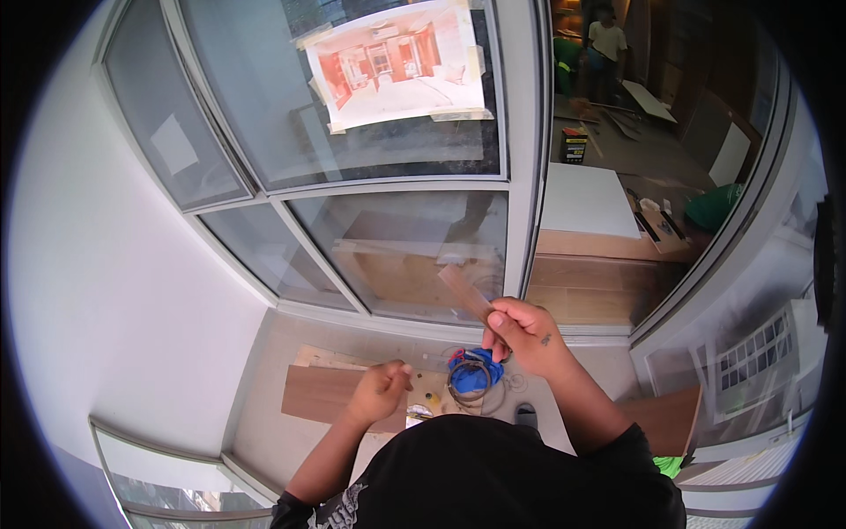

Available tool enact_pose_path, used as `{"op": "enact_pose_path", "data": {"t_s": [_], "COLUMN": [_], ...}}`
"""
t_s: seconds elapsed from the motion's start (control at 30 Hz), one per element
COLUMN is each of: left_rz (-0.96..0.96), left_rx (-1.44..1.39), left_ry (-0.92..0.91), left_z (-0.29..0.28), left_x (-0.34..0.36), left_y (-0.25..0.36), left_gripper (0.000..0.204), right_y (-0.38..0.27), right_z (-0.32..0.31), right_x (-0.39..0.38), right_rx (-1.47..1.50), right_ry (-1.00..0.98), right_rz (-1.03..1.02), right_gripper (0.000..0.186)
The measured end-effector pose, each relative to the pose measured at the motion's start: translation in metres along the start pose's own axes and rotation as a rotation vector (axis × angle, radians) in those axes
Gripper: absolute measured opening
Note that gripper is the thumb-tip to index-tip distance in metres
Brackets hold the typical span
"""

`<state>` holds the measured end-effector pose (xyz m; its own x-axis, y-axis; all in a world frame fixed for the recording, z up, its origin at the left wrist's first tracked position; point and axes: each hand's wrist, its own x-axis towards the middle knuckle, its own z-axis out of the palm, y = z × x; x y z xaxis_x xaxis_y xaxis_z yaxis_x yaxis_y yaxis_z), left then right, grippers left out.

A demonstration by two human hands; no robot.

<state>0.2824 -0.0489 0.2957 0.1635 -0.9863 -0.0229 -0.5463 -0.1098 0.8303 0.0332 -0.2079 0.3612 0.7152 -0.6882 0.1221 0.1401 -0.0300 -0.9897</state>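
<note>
My right hand pinches a short, flat brown wood-look strip between thumb and fingers. The strip tilts up to the left, in front of the lower window pane. Lower and to the left, my left hand is closed with its fingers curled in. Whether it holds anything small I cannot make out. Below and between my hands lie a blue bag or cloth, with a dark coil of thin banding around it, and a small yellow object.
A brown wood panel lies on the floor by my left hand; another brown board leans at the right. Ahead stands a framed window with a taped printed picture. Through the doorway are a white board and a person.
</note>
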Motion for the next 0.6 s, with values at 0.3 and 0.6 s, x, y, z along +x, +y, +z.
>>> {"op": "enact_pose_path", "data": {"t_s": [0.3, 0.6], "left_rz": [0.341, 0.359], "left_rx": [-0.027, -0.187], "left_ry": [0.088, 0.328], "left_z": [0.022, -0.004], "left_x": [0.006, 0.023], "left_y": [0.024, 0.071], "left_gripper": [0.009, 0.010], "right_y": [0.012, 0.015], "right_z": [0.004, 0.017], "right_x": [0.011, 0.017], "right_rx": [0.075, 0.103], "right_ry": [-0.024, -0.063], "right_rz": [-0.095, -0.074], "right_gripper": [0.025, 0.034]}}
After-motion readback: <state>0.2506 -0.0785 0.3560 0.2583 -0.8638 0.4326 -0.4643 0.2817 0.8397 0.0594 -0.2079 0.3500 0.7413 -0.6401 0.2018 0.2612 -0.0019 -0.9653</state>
